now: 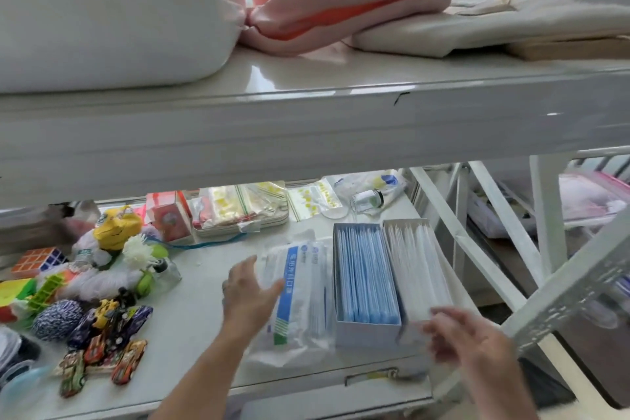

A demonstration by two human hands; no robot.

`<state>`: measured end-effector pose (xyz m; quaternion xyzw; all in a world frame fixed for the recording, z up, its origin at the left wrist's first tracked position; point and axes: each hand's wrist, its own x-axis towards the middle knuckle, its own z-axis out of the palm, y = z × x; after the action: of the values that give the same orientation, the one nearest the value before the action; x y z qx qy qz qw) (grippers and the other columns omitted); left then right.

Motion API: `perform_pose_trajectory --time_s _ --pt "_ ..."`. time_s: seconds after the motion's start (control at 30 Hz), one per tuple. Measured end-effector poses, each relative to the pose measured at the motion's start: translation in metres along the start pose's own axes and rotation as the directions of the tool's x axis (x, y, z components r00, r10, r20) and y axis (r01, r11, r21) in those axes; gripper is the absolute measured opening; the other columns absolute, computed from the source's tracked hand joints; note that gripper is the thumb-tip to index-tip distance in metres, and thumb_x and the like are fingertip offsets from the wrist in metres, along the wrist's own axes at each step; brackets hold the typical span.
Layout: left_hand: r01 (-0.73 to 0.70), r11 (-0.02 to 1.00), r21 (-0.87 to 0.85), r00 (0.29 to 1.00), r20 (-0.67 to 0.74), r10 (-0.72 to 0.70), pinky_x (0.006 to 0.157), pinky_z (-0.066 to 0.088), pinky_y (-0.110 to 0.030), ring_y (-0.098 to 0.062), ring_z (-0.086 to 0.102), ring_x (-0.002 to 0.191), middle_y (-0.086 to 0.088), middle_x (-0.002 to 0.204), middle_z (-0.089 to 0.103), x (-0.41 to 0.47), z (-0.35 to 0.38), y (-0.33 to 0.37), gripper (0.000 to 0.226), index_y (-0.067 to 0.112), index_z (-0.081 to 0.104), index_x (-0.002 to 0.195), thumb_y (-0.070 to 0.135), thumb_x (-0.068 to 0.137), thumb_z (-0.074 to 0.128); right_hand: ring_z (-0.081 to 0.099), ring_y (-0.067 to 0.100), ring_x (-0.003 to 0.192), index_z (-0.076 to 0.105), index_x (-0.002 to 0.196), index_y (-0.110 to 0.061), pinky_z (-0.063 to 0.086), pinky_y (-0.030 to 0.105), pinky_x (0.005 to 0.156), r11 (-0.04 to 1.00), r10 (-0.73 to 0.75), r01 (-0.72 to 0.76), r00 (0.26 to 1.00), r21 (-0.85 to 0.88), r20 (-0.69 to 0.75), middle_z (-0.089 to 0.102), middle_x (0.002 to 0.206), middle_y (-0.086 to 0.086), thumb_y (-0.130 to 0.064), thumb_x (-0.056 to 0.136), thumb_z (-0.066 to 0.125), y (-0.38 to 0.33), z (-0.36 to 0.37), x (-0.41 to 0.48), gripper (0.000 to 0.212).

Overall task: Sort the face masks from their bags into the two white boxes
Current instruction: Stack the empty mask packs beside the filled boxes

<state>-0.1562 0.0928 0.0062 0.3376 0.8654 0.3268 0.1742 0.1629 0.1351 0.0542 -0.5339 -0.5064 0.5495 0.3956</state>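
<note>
Two white boxes stand side by side on the desk. The left box is packed with blue masks. The right box holds white masks. Left of them lie white mask bags with a blue stripe. My left hand rests on the bags' left edge, thumb on top, fingers apart. My right hand, blurred, is at the near end of the right box, fingers on the white masks there; whether it grips them is unclear.
Toys crowd the desk's left side: toy cars, puzzle cubes, a yellow plush. Zip bags and a small jar lie at the back. A white shelf hangs overhead. White frame bars rise on the right.
</note>
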Motion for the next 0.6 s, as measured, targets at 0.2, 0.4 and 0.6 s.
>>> perform_pose_trajectory --time_s 0.2,0.4,0.6 --pt "0.349 0.859 -0.376 0.912 0.346 -0.22 0.061 0.055 -0.028 -0.017 0.071 0.085 -0.001 0.104 0.071 0.0 0.0 0.006 0.016 0.014 0.06 0.101 0.016 0.091 0.072 0.055 0.024 0.119 0.047 0.141 -0.016 0.046 0.045 0.099 0.961 -0.049 0.045 0.999 -0.274 -0.007 0.058 0.133 0.006 -0.041 0.092 0.062 0.007 -0.04 0.102 0.058" --pt "0.272 0.865 -0.422 0.919 0.381 -0.103 0.081 0.061 -0.044 -0.017 0.074 0.094 0.004 0.109 0.074 -0.003 0.016 0.009 0.03 0.022 0.06 0.119 0.021 0.091 0.071 0.032 0.022 0.145 0.033 0.153 -0.02 0.023 0.049 0.12 0.967 0.223 -0.168 0.922 -0.191 0.318 0.042 0.151 -0.008 -0.061 0.076 0.068 0.036 -0.038 0.136 0.094" --pt "0.297 0.801 -0.52 0.903 0.425 -0.06 0.072 0.063 -0.036 -0.019 0.073 0.1 0.005 0.124 0.064 -0.013 0.024 -0.001 0.047 0.036 0.039 0.135 0.023 0.097 0.063 0.026 0.018 0.148 0.028 0.155 -0.025 0.02 0.05 0.121 0.961 0.271 -0.238 0.909 -0.14 0.318 0.031 0.16 -0.007 -0.062 0.082 0.065 0.045 -0.04 0.147 0.09"
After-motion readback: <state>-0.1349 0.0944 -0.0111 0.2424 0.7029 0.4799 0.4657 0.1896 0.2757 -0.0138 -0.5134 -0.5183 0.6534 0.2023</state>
